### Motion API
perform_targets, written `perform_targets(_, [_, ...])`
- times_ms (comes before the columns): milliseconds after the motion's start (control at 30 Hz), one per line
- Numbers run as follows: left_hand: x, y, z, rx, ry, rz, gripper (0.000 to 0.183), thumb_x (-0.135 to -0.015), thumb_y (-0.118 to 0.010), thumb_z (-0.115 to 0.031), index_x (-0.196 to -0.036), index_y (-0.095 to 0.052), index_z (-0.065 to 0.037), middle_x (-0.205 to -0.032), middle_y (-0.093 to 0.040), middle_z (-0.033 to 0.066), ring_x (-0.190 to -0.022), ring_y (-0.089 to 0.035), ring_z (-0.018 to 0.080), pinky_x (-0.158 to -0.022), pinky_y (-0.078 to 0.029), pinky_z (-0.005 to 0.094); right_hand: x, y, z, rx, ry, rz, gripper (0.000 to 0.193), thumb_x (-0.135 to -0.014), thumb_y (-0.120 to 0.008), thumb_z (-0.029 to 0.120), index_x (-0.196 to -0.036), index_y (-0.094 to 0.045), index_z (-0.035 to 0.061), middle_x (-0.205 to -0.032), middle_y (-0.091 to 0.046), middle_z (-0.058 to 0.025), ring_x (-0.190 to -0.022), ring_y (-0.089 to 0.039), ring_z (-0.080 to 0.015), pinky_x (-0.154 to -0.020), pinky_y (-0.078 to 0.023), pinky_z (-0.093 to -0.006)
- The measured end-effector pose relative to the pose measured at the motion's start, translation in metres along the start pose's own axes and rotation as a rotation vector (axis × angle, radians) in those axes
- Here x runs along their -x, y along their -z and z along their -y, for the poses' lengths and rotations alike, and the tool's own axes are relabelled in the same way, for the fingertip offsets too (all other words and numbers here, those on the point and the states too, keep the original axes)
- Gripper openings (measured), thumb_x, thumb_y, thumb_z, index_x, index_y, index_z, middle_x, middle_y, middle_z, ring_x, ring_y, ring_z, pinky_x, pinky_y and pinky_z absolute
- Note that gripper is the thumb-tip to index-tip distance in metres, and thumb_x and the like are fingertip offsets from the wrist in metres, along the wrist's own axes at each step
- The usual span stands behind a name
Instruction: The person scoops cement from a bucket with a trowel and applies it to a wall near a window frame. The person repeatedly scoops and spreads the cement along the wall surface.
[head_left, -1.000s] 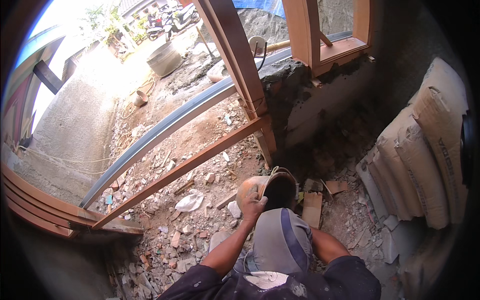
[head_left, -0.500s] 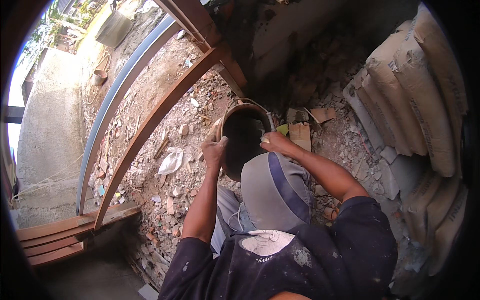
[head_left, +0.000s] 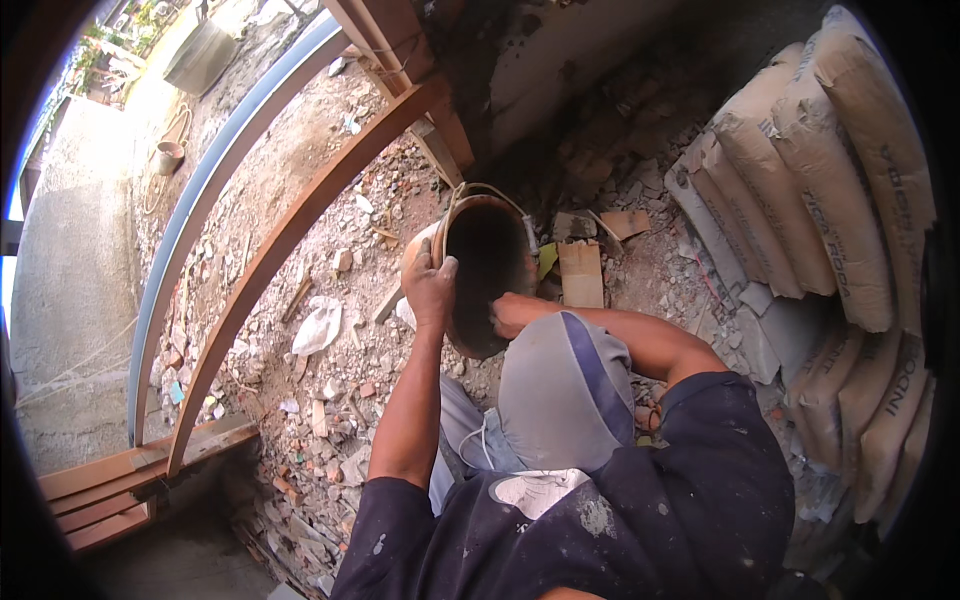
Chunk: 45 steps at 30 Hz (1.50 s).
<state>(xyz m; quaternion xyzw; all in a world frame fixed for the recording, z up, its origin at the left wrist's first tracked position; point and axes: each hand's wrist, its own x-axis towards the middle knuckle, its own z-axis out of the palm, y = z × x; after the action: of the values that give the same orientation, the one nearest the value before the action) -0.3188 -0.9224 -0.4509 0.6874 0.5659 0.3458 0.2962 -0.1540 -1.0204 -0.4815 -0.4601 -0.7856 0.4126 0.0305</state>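
A round bucket with a dark inside is tilted with its mouth toward me, over the rubble. My left hand is closed on its left rim, thumb at the inner edge. My right hand reaches across the near right part of the mouth, its fingers curled; whatever they hold is hidden against the dark interior. A thin handle arcs over the far rim. My bent knee in grey cloth with a navy stripe rises just below the right hand.
Stacked paper sacks stand on the right. Curved-looking wooden beams cross on the left. Broken brick and stone rubble covers the ground, with a white plastic bag and a cardboard piece. A large tub and a small bucket stand farther off.
My right hand has left the bucket's right rim and moved down and left into its mouth. The left hand stays on the left rim. The whole view has shifted slightly.
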Motion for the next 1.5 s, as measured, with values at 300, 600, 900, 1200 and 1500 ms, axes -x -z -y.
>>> perform_targets(300, [-0.009,0.032,-0.013,0.012,0.296,0.056,0.036,-0.085,-0.076,-0.033,-0.087,-0.071,0.002,-0.068,-0.063,0.0045,-0.061,-0.052,0.0113,-0.06,-0.045,0.0321,0.032,-0.058,-0.044,-1.179,0.103,-0.423,0.026,-0.091,-0.066,0.022,-0.106,-0.07,0.0014,-0.103,-0.069,-0.006,-0.092,-0.061,-0.0116,-0.082,-0.05,-0.0306])
perform_targets(600, [0.041,0.071,0.038,0.184,0.329,-0.112,0.033,-0.093,-0.068,-0.027,-0.096,-0.069,0.006,-0.081,-0.068,0.0059,-0.069,-0.058,0.0135,-0.064,-0.048,0.0312,0.083,0.093,-0.038,-1.702,0.178,-1.299,0.041,-0.092,-0.061,0.023,-0.127,-0.052,0.0028,-0.08,-0.057,-0.004,-0.06,-0.057,-0.0113,-0.052,-0.049,-0.0279])
perform_targets(900, [0.049,0.061,0.031,0.148,0.371,-0.061,0.037,-0.097,-0.064,-0.031,-0.102,-0.068,0.005,-0.087,-0.069,0.007,-0.074,-0.06,0.0145,-0.067,-0.05,0.031,0.006,0.249,-0.147,-0.861,-0.449,-2.289,0.047,-0.092,-0.065,0.033,-0.123,-0.049,0.0025,-0.092,-0.062,-0.0161,-0.076,-0.066,-0.0308,-0.068,-0.053,-0.0378])
perform_targets(1200, [0.03,0.06,0.034,0.043,0.326,-0.054,0.035,-0.089,-0.072,-0.029,-0.09,-0.07,0.005,-0.077,-0.066,0.0049,-0.065,-0.056,0.0134,-0.06,-0.046,0.0308,0.02,0.137,-0.099,-0.883,-0.275,-1.794,0.04,-0.089,-0.065,0.027,-0.114,-0.058,-0.0036,-0.096,-0.067,-0.0244,-0.089,-0.067,-0.0388,-0.077,-0.053,-0.0411])
perform_targets(1500, [-0.03,0.0,-0.043,-0.152,0.162,0.101,0.024,-0.081,-0.068,-0.021,-0.079,-0.066,0.004,-0.062,-0.059,0.0032,-0.055,-0.051,0.0105,-0.054,-0.043,0.0309,0.101,-0.019,-0.046,-0.491,-0.366,-0.629,0.037,-0.088,-0.062,0.023,-0.114,-0.058,-0.0034,-0.099,-0.067,-0.0247,-0.092,-0.066,-0.0437,-0.081,-0.052,-0.0492])
